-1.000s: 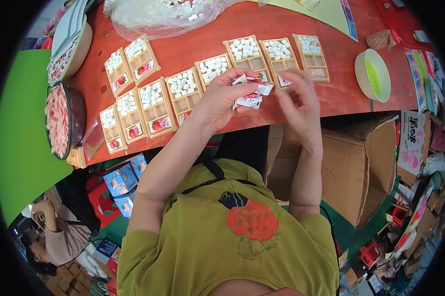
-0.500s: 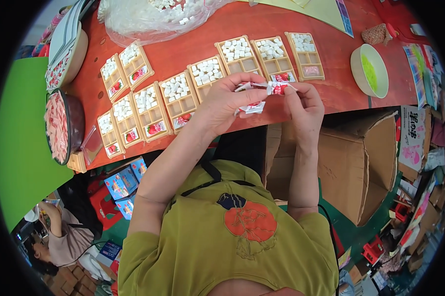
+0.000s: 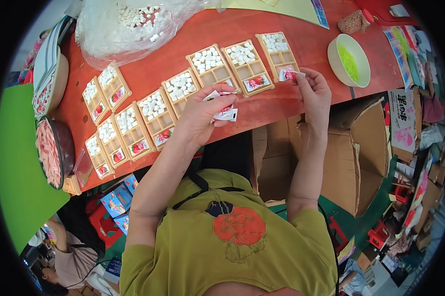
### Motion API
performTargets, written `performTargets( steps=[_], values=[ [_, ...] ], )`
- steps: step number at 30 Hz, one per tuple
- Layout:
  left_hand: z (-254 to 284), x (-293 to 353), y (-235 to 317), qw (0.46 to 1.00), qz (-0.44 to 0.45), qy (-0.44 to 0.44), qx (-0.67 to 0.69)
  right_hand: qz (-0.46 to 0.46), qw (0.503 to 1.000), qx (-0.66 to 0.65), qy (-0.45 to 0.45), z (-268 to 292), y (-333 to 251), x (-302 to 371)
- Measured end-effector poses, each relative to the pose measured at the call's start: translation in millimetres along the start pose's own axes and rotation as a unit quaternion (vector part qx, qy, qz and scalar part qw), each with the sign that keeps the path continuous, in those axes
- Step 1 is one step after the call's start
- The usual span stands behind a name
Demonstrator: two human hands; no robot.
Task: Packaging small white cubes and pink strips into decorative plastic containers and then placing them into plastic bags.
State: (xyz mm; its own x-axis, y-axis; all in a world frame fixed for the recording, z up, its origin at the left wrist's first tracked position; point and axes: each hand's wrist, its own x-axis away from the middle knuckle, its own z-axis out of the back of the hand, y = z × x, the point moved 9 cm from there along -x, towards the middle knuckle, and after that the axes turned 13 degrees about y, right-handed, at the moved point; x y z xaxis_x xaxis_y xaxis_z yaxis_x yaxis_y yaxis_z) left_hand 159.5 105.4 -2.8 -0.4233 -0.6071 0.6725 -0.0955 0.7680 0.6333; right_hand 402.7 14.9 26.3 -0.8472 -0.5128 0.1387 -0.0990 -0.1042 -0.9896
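Table (image 3: 281, 106): we work at a red tabletop filling the upper frame.
Trays (image 3: 156, 118): tan divided trays in rows, white pieces in the top cells.
Left hand (image 3: 203, 116): centre, fingers closed round spare red-and-white sachets (image 3: 225, 112).
Right hand (image 3: 315, 93): upper right, fingertips pinching one sachet (image 3: 287, 75) at the last tray's lower cell.

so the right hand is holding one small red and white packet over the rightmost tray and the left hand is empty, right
Not quite: the left hand is not empty. The head view shows it holding a small bunch of red and white packets above the red table. The rest stands: the right hand holds one small red and white packet at the rightmost tray.
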Motion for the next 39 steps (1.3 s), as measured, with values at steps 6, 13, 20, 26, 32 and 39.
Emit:
performTargets(
  steps=[6, 13, 20, 26, 32, 39],
  values=[
    [-1.6, -1.2, -2.8, 1.0, -0.002, -0.013, -0.006, 0.097, 0.992, 0.086, 0.009, -2.1, -9.7, -2.5],
    [0.8, -0.6, -6.8, 1.0, 0.008, -0.017, -0.01, 0.144, 0.977, 0.156, 0.011, -2.9, -5.9, -30.7],
    [7.4, 3.8, 3.7, 0.999, 0.015, -0.018, 0.029, 0.249, 0.917, 0.31, 0.013, -14.4, -8.7, -34.8],
    [17.1, 12.1, 6.1, 0.996, 0.012, -0.041, 0.076, 0.388, 0.825, 0.411, -0.002, -31.8, -6.9, -19.7],
    [38.6, 45.9, 9.5, 0.995, 0.052, -0.051, 0.068, 0.421, 0.818, 0.393, -0.003, -32.4, -29.2, -12.7],
    [182.9, 82.0, 89.0, 0.995, -0.051, 0.081, 0.023, 0.347, 0.867, 0.339, -0.113, -82.8, -54.8, 9.1]
  ],
)
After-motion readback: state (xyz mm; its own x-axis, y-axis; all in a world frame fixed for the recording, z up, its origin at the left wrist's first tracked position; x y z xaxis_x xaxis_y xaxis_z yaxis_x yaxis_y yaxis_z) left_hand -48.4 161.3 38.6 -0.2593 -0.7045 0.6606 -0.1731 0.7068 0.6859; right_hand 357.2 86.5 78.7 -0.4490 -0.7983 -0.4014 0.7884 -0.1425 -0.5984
